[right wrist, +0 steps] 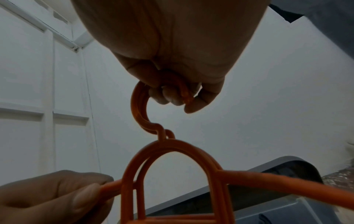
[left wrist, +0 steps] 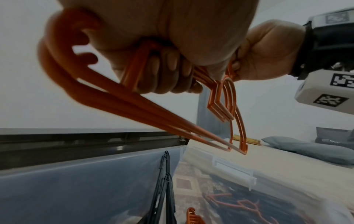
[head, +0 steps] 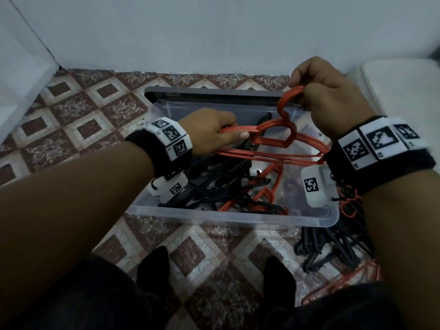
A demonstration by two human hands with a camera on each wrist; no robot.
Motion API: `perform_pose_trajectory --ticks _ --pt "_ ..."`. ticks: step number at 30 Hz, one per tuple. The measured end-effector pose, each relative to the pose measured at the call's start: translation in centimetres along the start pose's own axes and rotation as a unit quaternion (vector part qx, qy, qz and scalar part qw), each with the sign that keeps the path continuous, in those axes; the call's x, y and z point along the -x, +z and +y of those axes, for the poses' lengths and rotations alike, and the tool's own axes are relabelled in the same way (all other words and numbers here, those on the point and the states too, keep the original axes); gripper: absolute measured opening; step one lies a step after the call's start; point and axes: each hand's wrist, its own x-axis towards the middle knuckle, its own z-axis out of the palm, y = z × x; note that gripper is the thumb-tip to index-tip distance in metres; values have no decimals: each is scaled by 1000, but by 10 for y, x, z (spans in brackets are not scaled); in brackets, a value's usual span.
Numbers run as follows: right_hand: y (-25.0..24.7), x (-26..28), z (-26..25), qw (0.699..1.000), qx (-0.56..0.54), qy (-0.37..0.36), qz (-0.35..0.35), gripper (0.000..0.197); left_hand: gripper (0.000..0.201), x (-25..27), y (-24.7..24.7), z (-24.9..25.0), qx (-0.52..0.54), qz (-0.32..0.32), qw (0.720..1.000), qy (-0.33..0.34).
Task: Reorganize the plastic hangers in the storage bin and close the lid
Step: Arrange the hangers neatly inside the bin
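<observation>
Head view looks down at a clear storage bin (head: 228,216) on the patterned tile floor (head: 78,108), with its grey lid (head: 214,97) propped at the far side against the wall (head: 214,32). Both hands hold a small stack of orange hangers (head: 269,141) above the bin. The right hand (head: 333,91) is raised at the far right, its fingers (right wrist: 172,97) and thumb curled round the stacked hooks, as the right wrist view shows plainly. The left hand (head: 209,132) grips the left shoulder end of the same stack, its fingers (left wrist: 172,75) wrapped about the bars and the thumb laid along the top. The stack hangs tilted, hook end high and to the right.

Inside the bin lie black hangers (head: 214,184) on the left and more orange hangers in a loose tangle near the middle. Outside the bin, on the floor at the near right, lies a heap of further black hangers (head: 333,244) with some orange ones beside it. Two feet in black socks (head: 154,265) stand near the bin.
</observation>
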Motion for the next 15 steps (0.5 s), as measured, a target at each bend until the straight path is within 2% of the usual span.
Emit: perform_pose_trajectory --ticks 3,6,9,12,13,15 --pt "1 -1 0 1000 24 -7 3 34 48 2 -1 2 -16 25 1000 1" --pt "2 -1 3 995 100 1 -1 42 51 5 -4 1 -41 42 998 -13" --pt "-1 0 11 973 216 83 22 55 49 9 -7 -4 -51 59 996 -41" --pt "2 8 16 933 335 124 -56 50 50 11 -11 -5 -54 70 994 -63" --pt "6 11 16 928 346 112 -78 53 49 11 -12 -4 -54 71 994 -63" --pt "15 12 13 942 314 68 -93 57 48 10 -14 2 -50 72 995 -56"
